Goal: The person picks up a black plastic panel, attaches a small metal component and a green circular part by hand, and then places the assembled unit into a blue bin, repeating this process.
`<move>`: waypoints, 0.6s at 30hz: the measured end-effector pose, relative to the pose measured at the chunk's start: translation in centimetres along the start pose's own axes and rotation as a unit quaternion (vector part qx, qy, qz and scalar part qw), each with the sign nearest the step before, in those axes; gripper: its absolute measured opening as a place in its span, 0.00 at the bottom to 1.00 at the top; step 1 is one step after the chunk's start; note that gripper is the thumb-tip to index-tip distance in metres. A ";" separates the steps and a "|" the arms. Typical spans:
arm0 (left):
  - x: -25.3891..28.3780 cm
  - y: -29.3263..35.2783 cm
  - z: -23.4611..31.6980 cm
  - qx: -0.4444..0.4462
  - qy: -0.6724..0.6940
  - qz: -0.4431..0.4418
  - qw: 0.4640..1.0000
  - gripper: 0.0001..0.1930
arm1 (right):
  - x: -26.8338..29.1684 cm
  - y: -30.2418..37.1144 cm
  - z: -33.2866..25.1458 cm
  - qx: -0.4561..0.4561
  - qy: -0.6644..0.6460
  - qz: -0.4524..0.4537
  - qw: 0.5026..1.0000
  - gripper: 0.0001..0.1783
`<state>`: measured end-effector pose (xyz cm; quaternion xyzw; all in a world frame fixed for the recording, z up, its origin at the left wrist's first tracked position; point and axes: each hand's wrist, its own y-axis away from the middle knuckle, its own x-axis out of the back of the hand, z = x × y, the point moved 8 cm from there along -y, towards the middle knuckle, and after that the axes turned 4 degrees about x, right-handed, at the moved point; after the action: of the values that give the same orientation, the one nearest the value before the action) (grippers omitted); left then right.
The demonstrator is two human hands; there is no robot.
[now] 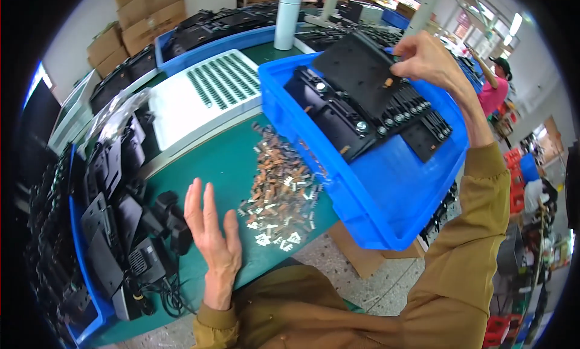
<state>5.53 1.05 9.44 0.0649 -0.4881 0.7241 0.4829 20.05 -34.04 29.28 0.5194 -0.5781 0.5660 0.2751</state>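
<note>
My right hand [423,59] pinches the edge of a flat black plastic panel [356,71], holding it tilted over the blue bin [393,198] at the right. A small orange-brown piece shows on the panel near my fingers. In the bin lie several similar black panels [332,128] with round metal bits along their edges. My left hand [214,240] is open, palm up and fingers spread, near the front edge of the green table [232,152]; nothing is in it. To its right a heap of small orange-brown and silvery pieces [281,186] is spread on the table.
A white tray [169,116] with rows of small dark pieces stands behind the heap. Black parts fill another blue bin [84,264] at the left, beside a black power adapter [151,261] with a cable. A white bottle [287,22] stands farther back. Someone in pink [492,94] is at far right.
</note>
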 end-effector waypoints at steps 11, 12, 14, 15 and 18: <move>-0.9 0.4 0.8 0.001 0.026 -0.058 0.998 0.23 | 1.2 13.2 19.6 -0.280 0.044 -0.028 0.959 0.09; -1.0 0.5 0.8 0.000 0.023 -0.060 0.998 0.23 | 0.6 13.9 20.3 -0.291 0.064 -0.047 0.953 0.09; -1.2 0.4 0.8 0.008 0.014 -0.073 0.997 0.23 | -0.2 14.8 21.9 -0.302 0.083 -0.067 0.947 0.08; -1.3 0.4 0.9 0.008 0.011 -0.074 0.997 0.23 | -0.9 15.2 22.8 -0.307 0.095 -0.093 0.942 0.09; -1.5 0.4 0.9 0.008 0.015 -0.078 0.997 0.23 | -2.0 15.8 23.6 -0.322 0.123 -0.138 0.928 0.11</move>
<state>5.69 -0.55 8.82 0.0960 -0.4682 0.6893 0.5445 12.64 -58.46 16.77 0.4035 -0.6134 0.3652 0.5723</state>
